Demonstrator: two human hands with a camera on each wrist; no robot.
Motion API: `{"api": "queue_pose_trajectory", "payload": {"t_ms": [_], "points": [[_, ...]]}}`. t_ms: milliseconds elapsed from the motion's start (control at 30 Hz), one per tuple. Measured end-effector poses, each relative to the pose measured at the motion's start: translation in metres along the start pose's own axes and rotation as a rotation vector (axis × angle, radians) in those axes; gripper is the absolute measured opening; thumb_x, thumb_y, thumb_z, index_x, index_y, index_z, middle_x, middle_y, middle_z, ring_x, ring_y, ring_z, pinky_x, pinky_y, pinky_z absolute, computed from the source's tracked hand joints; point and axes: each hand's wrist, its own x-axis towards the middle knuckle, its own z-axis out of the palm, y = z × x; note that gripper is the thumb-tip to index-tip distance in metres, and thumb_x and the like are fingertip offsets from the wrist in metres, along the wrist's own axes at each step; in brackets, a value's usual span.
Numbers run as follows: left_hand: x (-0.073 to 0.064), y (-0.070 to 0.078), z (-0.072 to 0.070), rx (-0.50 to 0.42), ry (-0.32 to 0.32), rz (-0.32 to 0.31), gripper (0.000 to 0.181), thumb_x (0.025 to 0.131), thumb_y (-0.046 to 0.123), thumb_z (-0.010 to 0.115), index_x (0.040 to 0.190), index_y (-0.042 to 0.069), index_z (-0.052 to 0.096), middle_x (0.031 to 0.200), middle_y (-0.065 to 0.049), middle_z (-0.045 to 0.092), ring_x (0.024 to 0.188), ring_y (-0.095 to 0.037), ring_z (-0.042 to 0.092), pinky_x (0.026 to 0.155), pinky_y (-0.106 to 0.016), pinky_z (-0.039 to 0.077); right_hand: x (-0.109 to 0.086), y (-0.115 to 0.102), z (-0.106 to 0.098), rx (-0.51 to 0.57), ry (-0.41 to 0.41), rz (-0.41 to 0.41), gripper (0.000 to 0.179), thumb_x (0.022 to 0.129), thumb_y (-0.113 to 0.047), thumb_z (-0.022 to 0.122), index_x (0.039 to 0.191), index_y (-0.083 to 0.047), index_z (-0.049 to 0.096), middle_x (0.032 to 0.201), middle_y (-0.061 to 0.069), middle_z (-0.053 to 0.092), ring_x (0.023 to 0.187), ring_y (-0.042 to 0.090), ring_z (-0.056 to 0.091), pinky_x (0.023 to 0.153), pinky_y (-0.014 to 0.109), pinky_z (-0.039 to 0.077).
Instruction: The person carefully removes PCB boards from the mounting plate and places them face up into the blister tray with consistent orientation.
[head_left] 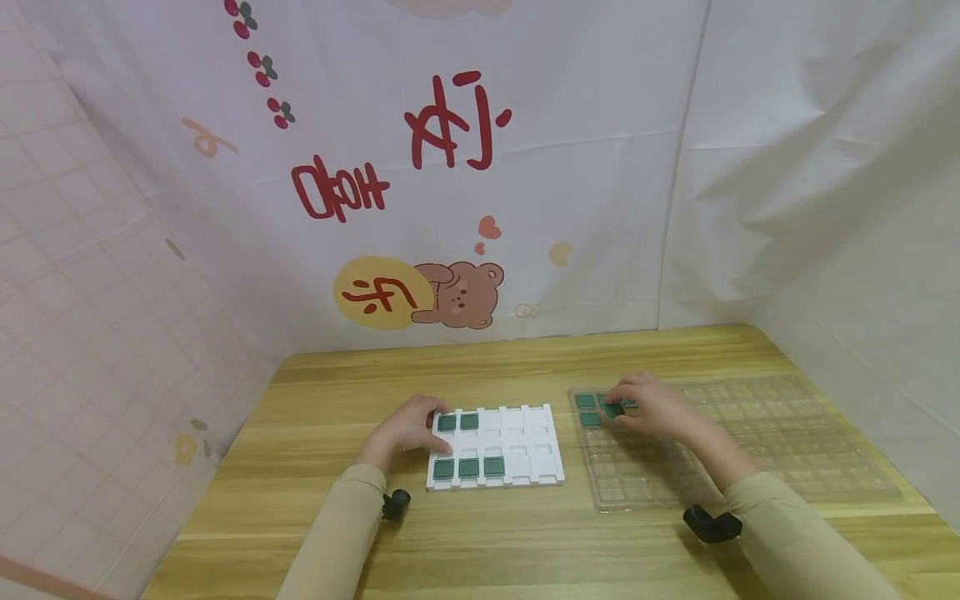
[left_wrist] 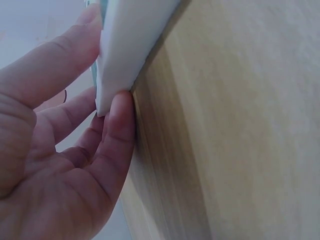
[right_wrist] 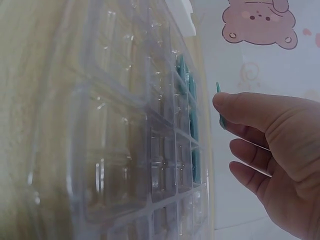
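My left hand point(head_left: 408, 432) grips the left end of a white plastic tray point(head_left: 542, 477). In the left wrist view the thumb lies over the tray edge point(left_wrist: 132, 45) and the fingers meet its side. Green square circuit boards point(head_left: 468, 469) sit in the tray, two in the far row and three in the near row. Over the far left corner of a clear blister tray point(head_left: 611, 493), my right hand point(head_left: 651, 406) pinches a small green board point(right_wrist: 222, 121) between thumb and forefinger, lifted off the tray. Several more green boards point(head_left: 591, 420) lie in that corner's pockets, partly hidden by the hand.
Both trays lie on a wood-grain table point(head_left: 495, 542), with a gap between them. A white printed curtain point(head_left: 585, 208) hangs behind the table and along its sides. Black wrist-camera mounts point(head_left: 712, 525) sit near the sleeve cuffs.
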Motion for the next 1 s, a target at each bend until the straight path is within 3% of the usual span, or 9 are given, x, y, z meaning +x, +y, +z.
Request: {"api": "queue_pose_trajectory", "payload": {"t_ms": [1000], "points": [[-0.002,0.002,-0.002,-0.016,-0.009,-0.009,0.063,0.067,0.022,0.094,0.120,0.007,0.064,0.107,-0.005,0.053,0.098,-0.022,0.047,0.089,-0.040,0.043,0.002,0.008,0.012,-0.058,-0.061,0.053,0.024,0.081,-0.011,0.081,0.103,-0.008,0.073,0.104,0.007,0.066,0.102,0.034,0.058,0.091,0.051,0.046]]}}
